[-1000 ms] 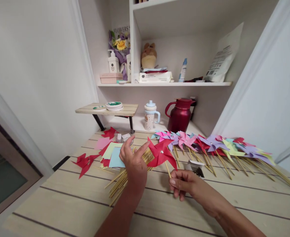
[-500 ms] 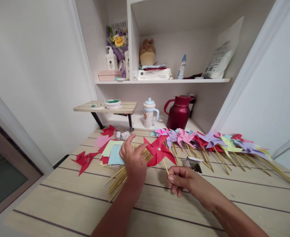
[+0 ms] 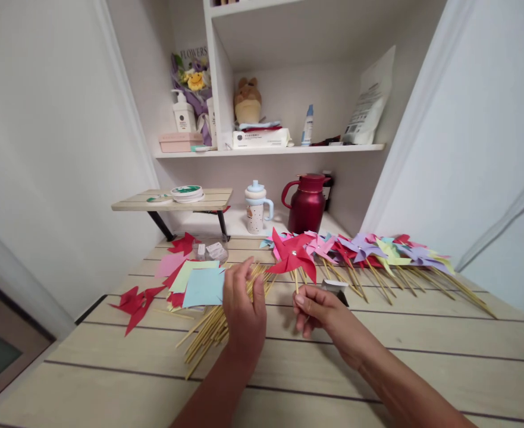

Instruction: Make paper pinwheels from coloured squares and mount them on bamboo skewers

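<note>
Right hand (image 3: pixel 316 307) holds red pinwheel (image 3: pixel 292 254); lettering (image 3: pixel 193 53) reads "FLOWERS".

The red paper pinwheel (image 3: pixel 295 261) has pointed, folded blades and a shiny centre. Its thin yellowish stick (image 3: pixel 296 280) is nearly upright. To its left, loose sticks (image 3: pixel 212 333) lie slantwise in a bundle on the table (image 3: pixel 123 351).

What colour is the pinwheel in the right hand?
The pinwheel is red, clearest in the head view.
</note>
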`<state>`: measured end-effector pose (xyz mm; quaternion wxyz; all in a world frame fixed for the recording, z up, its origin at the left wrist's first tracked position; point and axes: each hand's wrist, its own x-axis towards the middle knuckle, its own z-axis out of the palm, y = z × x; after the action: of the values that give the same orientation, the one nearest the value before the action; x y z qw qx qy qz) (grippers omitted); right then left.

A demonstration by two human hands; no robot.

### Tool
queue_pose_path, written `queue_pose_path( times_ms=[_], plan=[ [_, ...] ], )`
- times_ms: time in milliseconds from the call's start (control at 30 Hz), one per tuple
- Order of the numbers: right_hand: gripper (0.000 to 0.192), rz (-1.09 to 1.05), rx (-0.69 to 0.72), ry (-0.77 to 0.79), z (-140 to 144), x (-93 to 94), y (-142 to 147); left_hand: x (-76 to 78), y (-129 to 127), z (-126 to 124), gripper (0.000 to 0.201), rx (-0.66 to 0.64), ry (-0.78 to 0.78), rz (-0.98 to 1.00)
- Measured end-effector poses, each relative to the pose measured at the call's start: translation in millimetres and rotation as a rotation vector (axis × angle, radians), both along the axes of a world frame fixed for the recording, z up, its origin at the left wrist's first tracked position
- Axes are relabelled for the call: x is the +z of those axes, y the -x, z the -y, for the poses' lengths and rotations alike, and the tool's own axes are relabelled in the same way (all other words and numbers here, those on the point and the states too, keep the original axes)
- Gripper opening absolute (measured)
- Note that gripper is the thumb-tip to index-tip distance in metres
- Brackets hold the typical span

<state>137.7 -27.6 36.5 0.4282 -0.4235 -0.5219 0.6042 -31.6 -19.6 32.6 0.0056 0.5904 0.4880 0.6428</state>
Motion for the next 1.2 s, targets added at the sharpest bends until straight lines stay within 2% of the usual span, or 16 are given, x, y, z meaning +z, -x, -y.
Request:
queue_pose_path(
  times_ms=[67, 200, 267, 367, 467, 567, 800, 900, 1033, 1200],
  plan=[
    [0.043, -0.038, -0.024, -0.03, 1, 1.7, 0, -1.4, -10, 5, 0.026, -0.179, 0.203, 0.138],
    [0.042, -0.075, -0.006, -0.061, 2, 3.0, 0, -2.8, -26, 9, 0.033, -0.437, 0.658, 0.489],
    [0.042, -0.074, 0.017, -0.051, 3, 1.8, 1, -2.8, -30, 9, 0.04, -0.532, 0.768, 0.636],
    [0.044, -0.042, 0.055, -0.014, 2, -1.4, 3, -2.9, -30, 8, 0.049, -0.602, 0.762, 0.764],
    [0.045, -0.002, 0.122, 0.023, 3, -4.5, 5, -3.8, -27, 6, 0.046, -0.636, 0.749, 0.822],
    [0.046, 0.011, 0.148, 0.042, 3, -6.5, 7, -4.1, -25, 6, 0.051, -0.704, 0.761, 0.843],
    [0.046, 0.01, 0.15, 0.047, 3, -8.2, 8, 1.7, -27, 10, 0.046, -0.872, 0.869, 0.852],
    [0.044, -0.006, 0.09, 0.069, 3, -8.1, 7, 1.3, -24, 8, 0.044, -0.876, 0.843, 0.88],
    [0.048, -0.035, -0.007, 0.098, 3, -6.8, 5, -3.6, -17, 2, 0.044, -0.819, 0.832, 0.932],
    [0.046, -0.02, 0.011, 0.105, 2, -9.5, 6, -7.9, -17, 0, 0.047, -0.803, 0.861, 0.951]
  ],
)
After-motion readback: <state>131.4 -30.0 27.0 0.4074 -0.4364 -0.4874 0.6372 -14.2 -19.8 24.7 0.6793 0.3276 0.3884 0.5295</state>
